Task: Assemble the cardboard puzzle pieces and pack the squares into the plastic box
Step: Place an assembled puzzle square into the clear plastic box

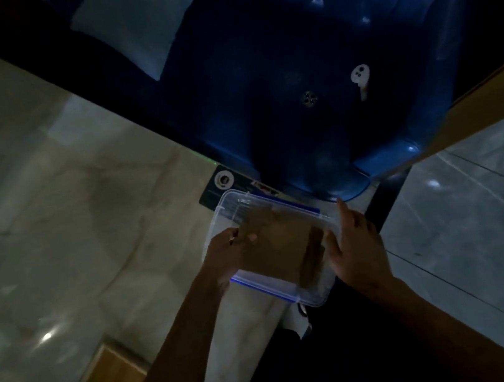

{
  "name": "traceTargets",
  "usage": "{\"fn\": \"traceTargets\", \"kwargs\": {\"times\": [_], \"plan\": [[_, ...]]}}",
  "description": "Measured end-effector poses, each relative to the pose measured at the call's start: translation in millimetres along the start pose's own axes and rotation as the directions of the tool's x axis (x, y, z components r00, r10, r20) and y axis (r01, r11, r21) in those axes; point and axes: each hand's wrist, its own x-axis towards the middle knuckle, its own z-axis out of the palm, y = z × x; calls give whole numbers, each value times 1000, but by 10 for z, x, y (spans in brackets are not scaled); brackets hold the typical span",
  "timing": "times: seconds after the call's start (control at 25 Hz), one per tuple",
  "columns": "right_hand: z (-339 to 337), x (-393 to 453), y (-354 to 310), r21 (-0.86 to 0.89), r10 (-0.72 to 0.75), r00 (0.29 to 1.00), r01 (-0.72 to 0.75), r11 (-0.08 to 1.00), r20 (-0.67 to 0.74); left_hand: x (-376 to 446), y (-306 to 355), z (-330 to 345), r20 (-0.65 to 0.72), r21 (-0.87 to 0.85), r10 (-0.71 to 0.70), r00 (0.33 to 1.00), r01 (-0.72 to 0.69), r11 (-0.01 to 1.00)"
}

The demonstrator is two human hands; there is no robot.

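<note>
While the light is very dim, a clear plastic box (280, 245) with blue trim shows near the middle of the view, resting on a pale surface (231, 324) just in front of a large blue plastic chair (310, 84). Flat brown cardboard squares (280, 245) lie inside the box, covering most of its floor; a darker strip of cardboard sits along their right edge. Whether this is one piece or several stacked cannot be told in the gloom.

Both hands are at the box, set apart on opposite sides. The left hand (225, 253) sits at the left rim, its fingers curled over the edge and its thumb pressing on the cardboard. The right hand (354, 241) rests against the right side of the box with fingers spread and the index finger pointing away toward the chair; how firmly it grips the wall cannot be told.

Pale marble-like floor tiles (50, 204) spread to the left and right. A light pillow (137, 24) lies at the top left, and a wooden board (478, 114) runs diagonally at the right.
</note>
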Motion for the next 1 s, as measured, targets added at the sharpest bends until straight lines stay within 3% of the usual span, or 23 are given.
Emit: {"fn": "traceTargets", "kwargs": {"times": [0.12,0.36,0.48,0.6,0.72,0.92,1.0], "plan": [[2,60,118,29,48,996,-51,998,79,80,-41,108,9,-6,-26,1000,26,1000],[23,80,131,10,14,994,-15,1000,106,186,-87,238,51,33,-46,998,44,998],[41,69,113,-9,46,988,-45,999,149,183,-137,295,-12,39,-49,999,50,998],[65,65,109,-4,57,988,-57,998,143,210,-185,348,-28,187,52,998,-45,981],[39,73,110,-20,61,983,-58,998,174,227,-247,414,-5,400,168,986,-152,904],[1,34,104,-31,35,979,-30,999,200,169,-334,526,-124,554,141,982,-50,831],[5,31,102,-49,28,982,-19,999,188,149,-348,555,-132,650,143,981,-24,760]]}}
